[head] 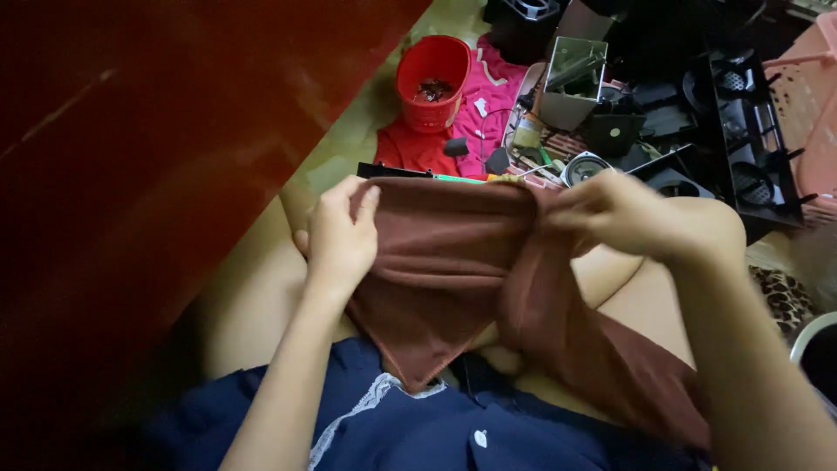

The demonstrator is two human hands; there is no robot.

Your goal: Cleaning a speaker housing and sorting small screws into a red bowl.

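Both hands stretch a brown cloth [445,262] flat across the lap — the left hand [342,235] pinching its top edge, the right hand [619,209] with fingers closed on a gathered fold — near a red basket [433,80]

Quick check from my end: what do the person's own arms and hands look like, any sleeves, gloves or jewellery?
Both forearms are bare up to the bottom edge of the head view, with no sleeves showing on them. The left hand and the right hand wear no gloves, and no rings, bracelets or watch are visible. Below the arms is a dark blue garment with white lace trim and a white button.
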